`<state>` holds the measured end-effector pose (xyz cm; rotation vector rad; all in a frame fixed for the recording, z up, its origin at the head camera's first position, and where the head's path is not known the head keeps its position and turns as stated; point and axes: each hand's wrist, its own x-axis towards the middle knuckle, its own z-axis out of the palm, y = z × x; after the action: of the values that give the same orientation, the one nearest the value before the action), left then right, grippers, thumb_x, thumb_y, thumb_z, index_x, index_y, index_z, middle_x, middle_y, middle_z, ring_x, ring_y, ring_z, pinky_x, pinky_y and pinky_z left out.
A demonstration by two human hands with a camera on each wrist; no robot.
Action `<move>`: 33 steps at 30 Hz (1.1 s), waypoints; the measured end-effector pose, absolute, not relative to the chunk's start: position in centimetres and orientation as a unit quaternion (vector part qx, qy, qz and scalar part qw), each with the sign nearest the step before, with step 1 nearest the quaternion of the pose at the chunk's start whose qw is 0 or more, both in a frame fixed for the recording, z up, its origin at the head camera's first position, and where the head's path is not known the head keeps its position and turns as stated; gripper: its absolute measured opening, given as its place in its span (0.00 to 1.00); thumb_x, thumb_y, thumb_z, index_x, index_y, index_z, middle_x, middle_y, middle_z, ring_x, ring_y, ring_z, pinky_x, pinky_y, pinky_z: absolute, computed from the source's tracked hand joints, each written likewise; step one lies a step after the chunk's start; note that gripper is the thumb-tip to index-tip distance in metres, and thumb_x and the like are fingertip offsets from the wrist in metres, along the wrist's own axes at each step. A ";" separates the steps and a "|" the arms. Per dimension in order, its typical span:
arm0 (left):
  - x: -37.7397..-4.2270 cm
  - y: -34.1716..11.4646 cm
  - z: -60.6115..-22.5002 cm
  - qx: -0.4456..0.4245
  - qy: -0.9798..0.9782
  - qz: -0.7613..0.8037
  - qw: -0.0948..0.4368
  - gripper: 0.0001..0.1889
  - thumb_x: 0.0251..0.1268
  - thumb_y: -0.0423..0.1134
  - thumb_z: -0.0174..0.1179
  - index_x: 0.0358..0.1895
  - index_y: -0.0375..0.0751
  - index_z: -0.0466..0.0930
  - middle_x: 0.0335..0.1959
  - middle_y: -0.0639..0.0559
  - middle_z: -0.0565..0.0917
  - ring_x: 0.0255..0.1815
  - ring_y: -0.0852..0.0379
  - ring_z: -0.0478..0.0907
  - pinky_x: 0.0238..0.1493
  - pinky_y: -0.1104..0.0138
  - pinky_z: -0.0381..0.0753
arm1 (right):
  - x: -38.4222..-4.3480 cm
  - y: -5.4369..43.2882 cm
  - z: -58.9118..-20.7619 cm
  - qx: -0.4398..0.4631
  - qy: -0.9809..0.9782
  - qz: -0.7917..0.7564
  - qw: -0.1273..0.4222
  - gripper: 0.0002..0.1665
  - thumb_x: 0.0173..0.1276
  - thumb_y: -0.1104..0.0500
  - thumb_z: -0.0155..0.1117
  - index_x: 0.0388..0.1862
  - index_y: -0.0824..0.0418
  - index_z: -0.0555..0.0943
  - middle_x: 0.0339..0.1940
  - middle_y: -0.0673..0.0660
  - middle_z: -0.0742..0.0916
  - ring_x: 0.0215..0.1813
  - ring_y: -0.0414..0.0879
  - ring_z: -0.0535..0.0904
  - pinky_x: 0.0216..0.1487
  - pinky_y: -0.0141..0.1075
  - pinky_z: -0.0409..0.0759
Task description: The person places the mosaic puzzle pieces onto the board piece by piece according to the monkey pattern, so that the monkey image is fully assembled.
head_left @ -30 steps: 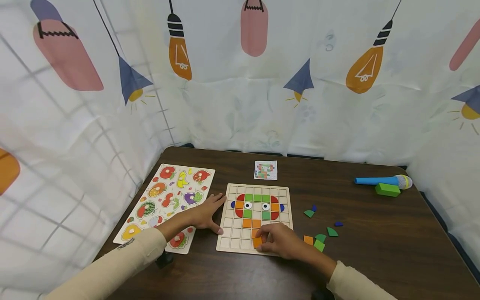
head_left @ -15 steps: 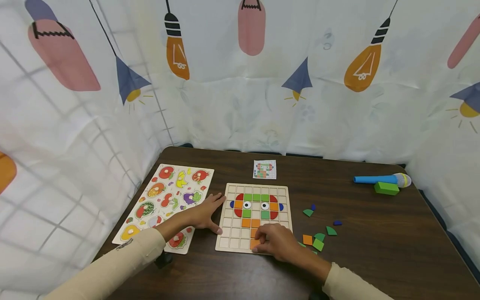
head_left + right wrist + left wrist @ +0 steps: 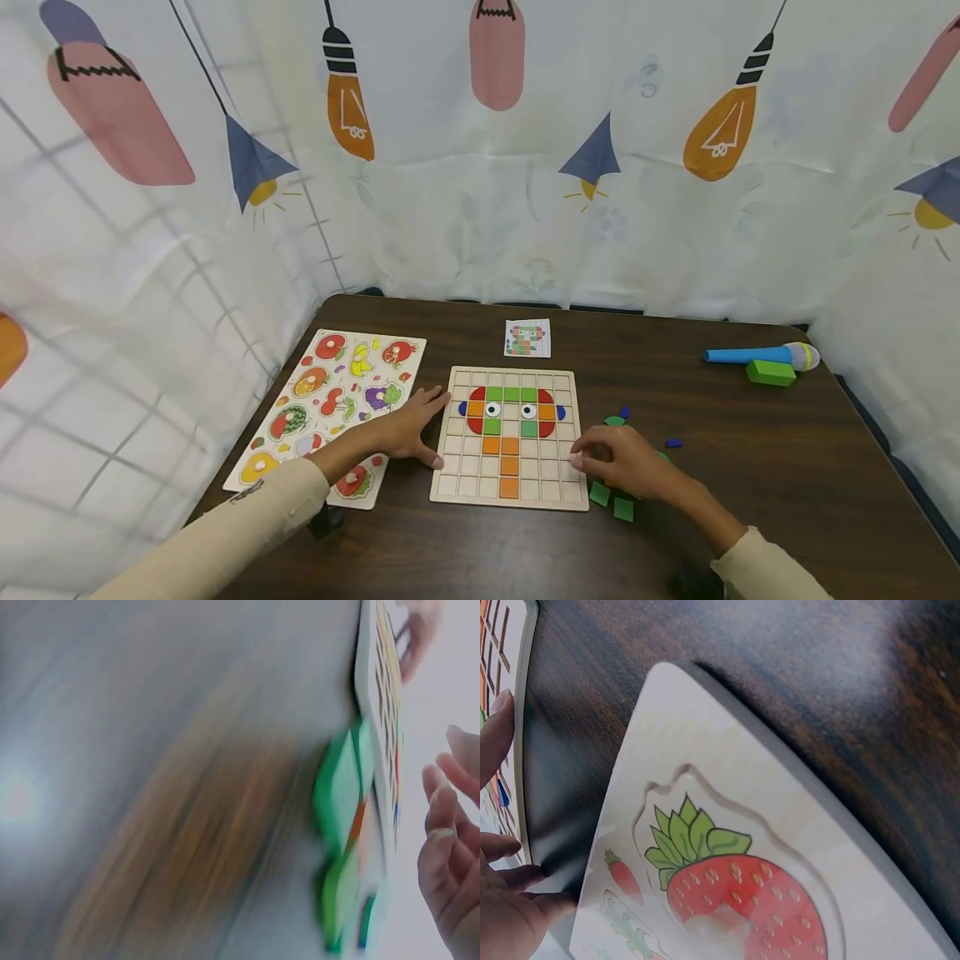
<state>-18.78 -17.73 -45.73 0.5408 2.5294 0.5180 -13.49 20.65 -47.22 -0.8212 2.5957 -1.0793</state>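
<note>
A wooden grid board carries coloured tiles in a face-like pattern with round eyes. Below the face, an orange tile sits in the bottom row, with more orange tiles above it. My left hand rests at the board's left edge, fingers and thumb spread; its thumb touches the rim in the left wrist view. Beyond the board's right edge, my right hand hovers over loose pieces, fingers loosely bent with nothing visible between them. Green tiles lie beneath it, and some pieces are hidden by the hand.
A fruit puzzle board lies at the left, under my left forearm. Behind the grid board is a small pattern card. A blue toy microphone and green block lie at the far right. Small blue pieces are nearby.
My right hand has let go of the orange tile in the bottom row and moved right, off the board, over the loose pieces. The left hand has stayed at the board's edge.
</note>
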 end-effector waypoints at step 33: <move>-18.8 -17.8 -45.7 0.205 0.926 0.199 0.248 0.58 0.51 0.51 0.77 0.81 0.39 0.50 0.82 0.35 0.48 0.82 0.30 0.40 0.76 0.39 0.54 | -10.0 26.3 -47.6 -0.335 0.885 -0.272 0.176 0.18 0.69 0.45 0.67 0.54 0.48 0.86 0.42 0.39 0.76 0.31 0.27 0.69 0.31 0.26 0.72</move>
<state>-18.76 -17.78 -45.72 0.5596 2.5237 0.5421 -9.99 26.28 -47.60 -0.9477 2.5059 -0.7707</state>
